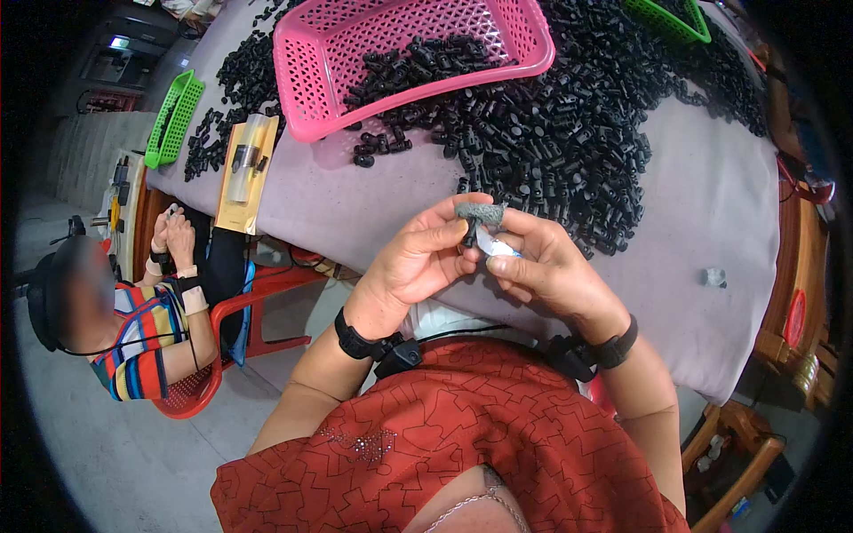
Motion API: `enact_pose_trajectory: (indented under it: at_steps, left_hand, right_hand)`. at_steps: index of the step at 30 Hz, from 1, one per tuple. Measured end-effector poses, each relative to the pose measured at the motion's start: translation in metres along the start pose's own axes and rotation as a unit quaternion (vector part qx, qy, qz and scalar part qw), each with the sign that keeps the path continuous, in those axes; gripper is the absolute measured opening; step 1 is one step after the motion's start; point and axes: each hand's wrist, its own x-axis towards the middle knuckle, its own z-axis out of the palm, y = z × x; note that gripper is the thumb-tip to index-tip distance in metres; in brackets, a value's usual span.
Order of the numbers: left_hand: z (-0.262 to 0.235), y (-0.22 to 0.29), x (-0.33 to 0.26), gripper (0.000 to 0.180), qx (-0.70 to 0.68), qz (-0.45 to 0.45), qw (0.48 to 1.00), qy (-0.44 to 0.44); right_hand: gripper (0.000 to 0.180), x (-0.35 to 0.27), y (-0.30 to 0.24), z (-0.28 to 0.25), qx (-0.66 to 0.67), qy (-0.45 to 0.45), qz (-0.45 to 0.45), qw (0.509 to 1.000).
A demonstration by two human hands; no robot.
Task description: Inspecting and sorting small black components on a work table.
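Observation:
My left hand (pixel 413 262) is closed in a pinch around a small black plastic part (pixel 469 236), just past the table's near edge. Facing it, my right hand (pixel 555 271) pinches a small blade-like piece (pixel 499 247), pale with a white and blue wrapping. Its pointed end sits close beside the black part; whether they touch I cannot tell. A grey, rough-textured band (pixel 481 213) lies between the two index fingers, seemingly wrapped round a fingertip. Beyond my hands spreads a large heap of similar black plastic parts (pixel 569 169).
A pink basket (pixel 306 98) with black parts stands on the cloth-covered table (pixel 693 204). Green baskets (pixel 175 120) sit at both far sides. A yellow envelope (pixel 238 209) bears a clear packet. At left, another person (pixel 142 329) sits on a red chair (pixel 218 355). A clear lump (pixel 713 277) lies right.

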Motion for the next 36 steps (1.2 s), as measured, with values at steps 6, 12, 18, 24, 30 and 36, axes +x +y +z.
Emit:
enact_pose_trajectory:
  at_steps: [6,12,18,24,30,36]
  left_hand:
    - [0.004,0.001,0.000,0.044,0.057,0.022,0.998,0.018]
    - [0.013,0.012,-0.009,0.033,0.155,0.080,0.979,0.106]
    - [0.007,0.013,-0.009,0.026,0.136,0.103,0.982,0.075]
    - [0.005,0.012,-0.008,0.030,0.125,0.095,0.985,0.075]
    - [0.014,0.011,-0.007,0.030,0.136,0.097,0.976,0.142]
    - [0.009,0.007,-0.005,0.042,0.126,0.089,0.984,0.091]
  right_hand:
    - [0.031,0.001,0.000,0.000,0.006,0.043,-0.025,0.999]
    - [0.023,0.003,-0.002,-0.003,0.026,0.117,-0.056,0.991]
    - [0.018,0.004,0.001,-0.002,0.001,0.121,-0.044,0.992]
    - [0.017,0.004,0.004,-0.002,0.008,0.104,-0.030,0.994]
    - [0.029,0.003,0.003,0.000,0.000,0.099,-0.028,0.995]
    - [0.047,0.001,0.001,0.001,-0.011,0.037,-0.015,0.999]
